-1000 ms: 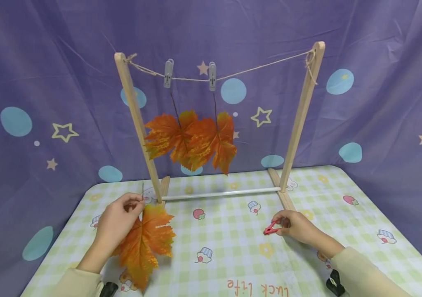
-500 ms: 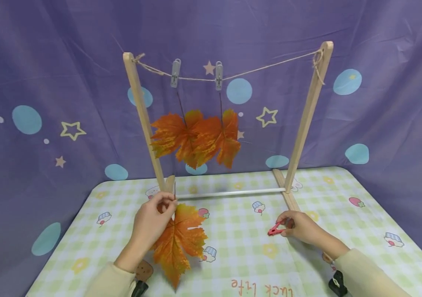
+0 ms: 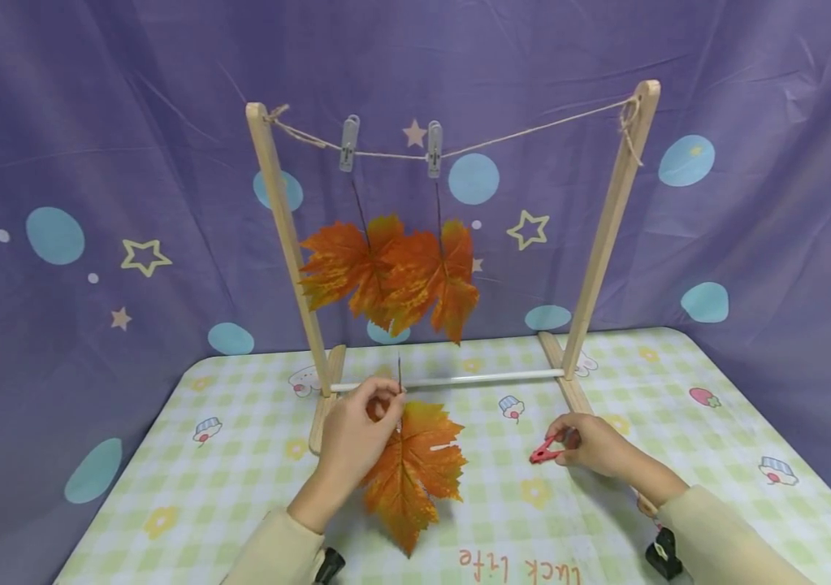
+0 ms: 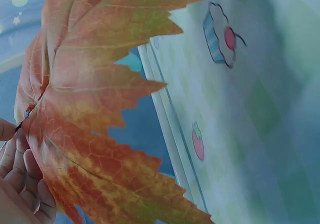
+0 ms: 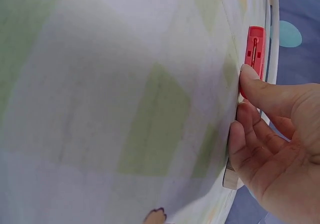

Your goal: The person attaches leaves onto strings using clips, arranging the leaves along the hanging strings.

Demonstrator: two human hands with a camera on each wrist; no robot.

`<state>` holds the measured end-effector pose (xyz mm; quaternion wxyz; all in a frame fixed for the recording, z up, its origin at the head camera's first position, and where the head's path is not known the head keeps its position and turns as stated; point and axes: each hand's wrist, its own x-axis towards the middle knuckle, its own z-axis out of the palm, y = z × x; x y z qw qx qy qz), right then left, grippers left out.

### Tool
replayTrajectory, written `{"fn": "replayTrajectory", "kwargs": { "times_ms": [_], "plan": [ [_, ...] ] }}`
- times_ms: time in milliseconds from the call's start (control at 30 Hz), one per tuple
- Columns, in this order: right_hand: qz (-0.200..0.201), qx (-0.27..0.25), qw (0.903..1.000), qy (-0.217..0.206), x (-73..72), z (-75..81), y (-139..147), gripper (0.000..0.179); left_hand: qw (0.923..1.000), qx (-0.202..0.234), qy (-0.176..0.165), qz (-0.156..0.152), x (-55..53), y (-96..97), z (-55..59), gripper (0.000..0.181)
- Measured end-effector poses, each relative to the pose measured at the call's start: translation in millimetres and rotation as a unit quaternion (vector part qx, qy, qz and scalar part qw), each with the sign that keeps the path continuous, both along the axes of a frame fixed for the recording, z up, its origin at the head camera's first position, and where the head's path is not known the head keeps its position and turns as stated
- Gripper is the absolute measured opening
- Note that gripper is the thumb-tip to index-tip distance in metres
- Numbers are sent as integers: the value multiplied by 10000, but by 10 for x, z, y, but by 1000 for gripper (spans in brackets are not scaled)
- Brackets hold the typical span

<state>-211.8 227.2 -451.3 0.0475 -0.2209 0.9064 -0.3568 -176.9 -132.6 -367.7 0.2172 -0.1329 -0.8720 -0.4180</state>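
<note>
My left hand (image 3: pixel 360 426) pinches the thin dark stem of an orange artificial maple leaf (image 3: pixel 415 471), which hangs below the fingers over the table. In the left wrist view that leaf (image 4: pixel 95 89) fills much of the picture, its stem between thumb and fingers. To the right, my right hand (image 3: pixel 594 445) holds a red clothespin (image 3: pixel 545 451) by its handle ends; the right wrist view shows the clothespin (image 5: pixel 255 46) beyond the thumb. Two more maple leaves (image 3: pixel 345 264) (image 3: pixel 437 280) hang by their stems from grey clothespins (image 3: pixel 349 144) (image 3: pixel 434 150) on a twine line (image 3: pixel 525 130).
The twine is tied between two wooden posts (image 3: pixel 283 227) (image 3: pixel 612 219) on wooden feet. A white rod (image 3: pixel 473 379) joins the posts low down, behind the left hand. A checked cloth (image 3: pixel 240 487) covers the table, and a purple curtain (image 3: pixel 166 97) stands behind.
My left hand has carried its leaf rightward, from outside the left post to in front of the rod. The right hand keeps the red clothespin in nearly the same place. The view has shifted slightly.
</note>
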Motion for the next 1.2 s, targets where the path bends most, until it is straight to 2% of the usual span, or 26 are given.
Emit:
{"fn": "replayTrajectory", "kwargs": {
  "times_ms": [267,567,700,933,1033,1200],
  "plan": [
    [-23,-80,10000,37,18,-5,-8,27,9997,69,136,-209,-58,218,28,6],
    [-33,-86,9999,65,20,-13,-14,27,9986,1,516,-105,-131,448,89,9],
    [-6,-110,9999,109,12,-17,-10,26,9977,93,625,-257,-179,596,150,8],
    [74,-246,9996,102,10,-28,-8,27,9932,64,1041,-509,-292,863,210,9],
    [66,-242,9996,127,14,-24,-13,27,9925,191,1061,-580,-336,949,228,9],
    [-7,-197,9996,190,16,-13,-14,27,9921,660,891,-582,-405,1056,293,11]
  ]
}}
